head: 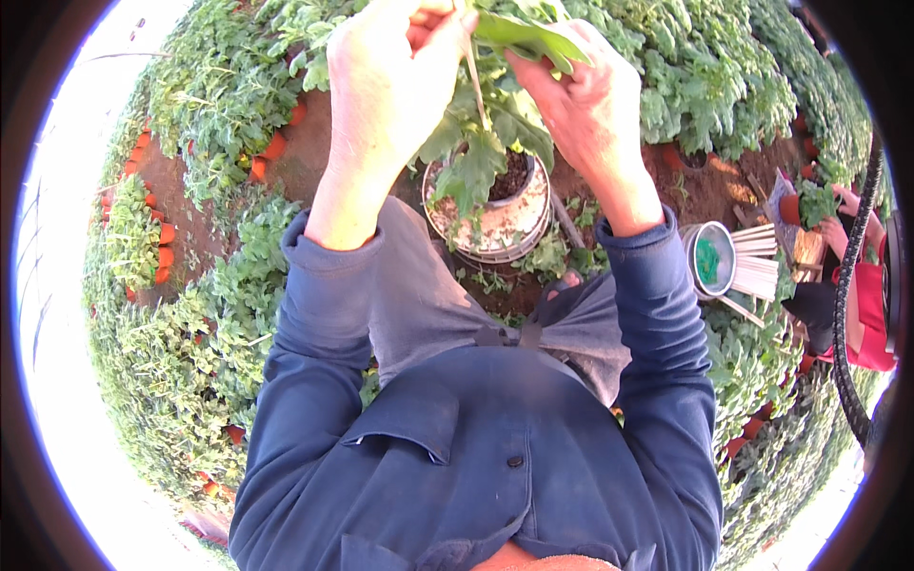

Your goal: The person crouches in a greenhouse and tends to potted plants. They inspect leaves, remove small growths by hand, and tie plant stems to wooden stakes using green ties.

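Note:
At the top edge, my left hand has its thumb and fingers pinched around the upper part of a thin pale stake. That stake slants down into a leafy green plant. My right hand is curled around a broad leaf near the plant's top, its thumb under the blade. Part of the fingers is hidden behind the foliage. The plant grows in a dark pot of soil, set on a round, dirt-spotted white bucket between my knees.
To the right, a metal bowl holds small green pieces, beside a bundle of pale sticks. Farther right, a person in red handles a potted plant. Rows of plants in orange pots surround me on brown soil.

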Available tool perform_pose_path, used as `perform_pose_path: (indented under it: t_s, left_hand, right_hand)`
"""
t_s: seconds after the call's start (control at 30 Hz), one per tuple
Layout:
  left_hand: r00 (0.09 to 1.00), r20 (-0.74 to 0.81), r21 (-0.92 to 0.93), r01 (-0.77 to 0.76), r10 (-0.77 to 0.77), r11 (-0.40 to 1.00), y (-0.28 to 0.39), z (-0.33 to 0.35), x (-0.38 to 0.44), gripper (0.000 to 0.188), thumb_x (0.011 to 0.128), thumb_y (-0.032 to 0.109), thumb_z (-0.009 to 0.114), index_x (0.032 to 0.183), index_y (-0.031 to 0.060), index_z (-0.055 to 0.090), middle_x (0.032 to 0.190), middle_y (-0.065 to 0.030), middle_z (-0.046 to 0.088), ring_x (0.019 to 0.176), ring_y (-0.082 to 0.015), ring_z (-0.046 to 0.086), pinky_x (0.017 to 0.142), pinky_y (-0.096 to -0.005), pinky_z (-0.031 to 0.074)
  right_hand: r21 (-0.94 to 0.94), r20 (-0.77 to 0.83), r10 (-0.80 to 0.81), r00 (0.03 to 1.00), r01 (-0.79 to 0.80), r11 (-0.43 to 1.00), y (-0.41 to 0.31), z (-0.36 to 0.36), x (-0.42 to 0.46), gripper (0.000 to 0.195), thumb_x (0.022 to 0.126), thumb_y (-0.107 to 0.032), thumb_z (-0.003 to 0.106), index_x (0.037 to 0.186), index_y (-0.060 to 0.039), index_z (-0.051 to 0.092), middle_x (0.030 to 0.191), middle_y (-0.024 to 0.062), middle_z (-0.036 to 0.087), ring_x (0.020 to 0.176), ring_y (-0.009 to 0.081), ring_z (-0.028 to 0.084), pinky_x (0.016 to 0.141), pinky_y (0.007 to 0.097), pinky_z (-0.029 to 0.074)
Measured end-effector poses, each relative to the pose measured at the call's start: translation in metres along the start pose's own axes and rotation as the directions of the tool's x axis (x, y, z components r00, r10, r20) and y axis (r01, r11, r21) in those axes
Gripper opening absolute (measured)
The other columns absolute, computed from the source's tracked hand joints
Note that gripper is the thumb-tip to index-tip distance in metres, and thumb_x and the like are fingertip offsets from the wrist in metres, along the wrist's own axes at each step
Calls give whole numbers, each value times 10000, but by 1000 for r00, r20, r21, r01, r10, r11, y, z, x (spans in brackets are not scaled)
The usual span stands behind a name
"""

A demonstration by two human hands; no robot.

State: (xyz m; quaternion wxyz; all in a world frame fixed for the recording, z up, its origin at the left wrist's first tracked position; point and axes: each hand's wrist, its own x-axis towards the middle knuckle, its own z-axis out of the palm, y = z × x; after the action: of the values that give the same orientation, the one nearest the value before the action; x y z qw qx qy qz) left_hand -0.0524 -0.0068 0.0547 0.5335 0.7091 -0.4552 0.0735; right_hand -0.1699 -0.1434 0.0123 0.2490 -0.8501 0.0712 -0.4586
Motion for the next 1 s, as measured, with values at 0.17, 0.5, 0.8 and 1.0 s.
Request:
perform_pose_path:
  t_s: [0.17, 0.5, 0.8, 1.0]
  left_hand:
    - [997, 30, 89, -71, 69, 994, -2, 2, -5, 87, 910, 72, 719, 929, -1, 675, 729, -31, 680, 650, -58, 609, 600, -215, 483]
    - [988, 122, 80, 82, -92, 993, -9, 6, -8, 97, 878, 78, 727, 894, -7, 683, 729, -56, 695, 670, -92, 642, 633, -260, 518]
    - [969, 116, 144, 202, -219, 969, -20, 23, -34, 86, 839, 33, 705, 893, -23, 671, 719, -90, 690, 630, -116, 642, 608, -278, 517]
    - [990, -33, 176, 141, -137, 974, -12, 23, -41, 277, 786, 52, 764, 1055, 34, 700, 933, -82, 714, 818, -151, 662, 701, -283, 521]
  right_hand:
    - [122, -3, 79, 997, -78, 989, -2, -1, -1, 178, 854, -67, 738, 1029, -43, 718, 878, 77, 662, 703, 180, 626, 641, 295, 503]
    - [128, -9, 55, 998, -53, 990, 0, -3, -4, 186, 841, -40, 736, 1025, -52, 715, 947, 96, 681, 843, 240, 670, 753, 319, 531]
    - [159, 72, 47, 996, -58, 986, 9, -6, -16, 264, 788, -97, 708, 1051, -96, 698, 938, 110, 655, 878, 303, 659, 783, 364, 526]
    - [188, 66, 78, 995, -89, 978, 6, -12, -19, 275, 789, -119, 729, 1062, -113, 696, 948, 103, 661, 901, 306, 666, 785, 367, 529]
